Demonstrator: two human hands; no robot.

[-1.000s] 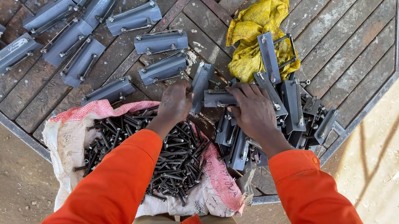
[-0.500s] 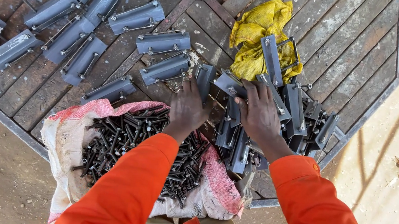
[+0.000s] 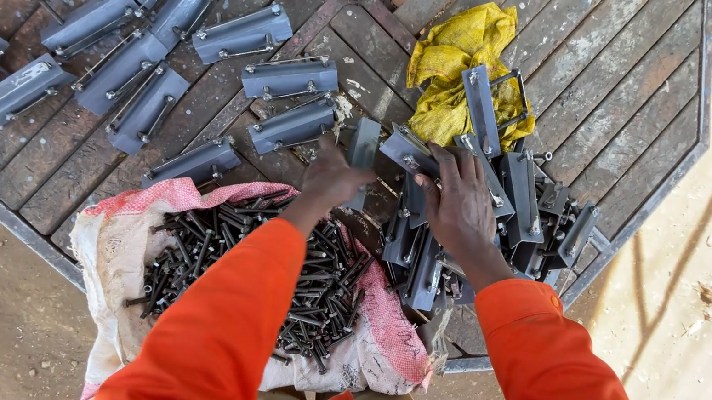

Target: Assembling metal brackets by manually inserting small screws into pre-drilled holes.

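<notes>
A single head-worn camera looks steeply down and forward from above the person's orange sleeves, which enter at the bottom edge. It views at arm's-length range the wooden platform [image 3: 577, 82], whose steel rim runs along the left and right sides, with bare ground beyond the rim on both sides. No second view exists, so no overlap is recorded.

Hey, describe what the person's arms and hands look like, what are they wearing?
Both arms are covered by long, bright orange sleeves reaching to the wrists, loose and creased, with no visible markings. The left hand and right hand are bare: no gloves, and no rings or watch that can be seen.
</notes>
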